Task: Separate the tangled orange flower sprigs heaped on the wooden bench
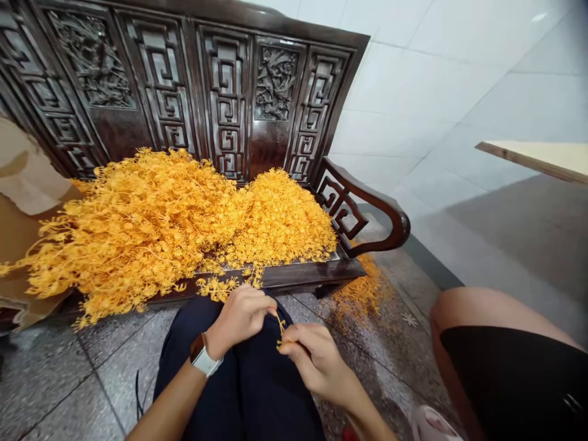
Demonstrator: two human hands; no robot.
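Yellow sprig (pixel 280 321) hides partly within both hands (pixel 243 313).

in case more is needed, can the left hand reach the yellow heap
Likely yes: the left hand is close to the yellow heap and nothing seems to stand between them, though it may first have to release the stem it pinches.

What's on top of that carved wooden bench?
Heaped yellow sprigs lie on the bench, some hanging over its front edge. They hide the surface directly beneath them, so anything buried there can't be seen.
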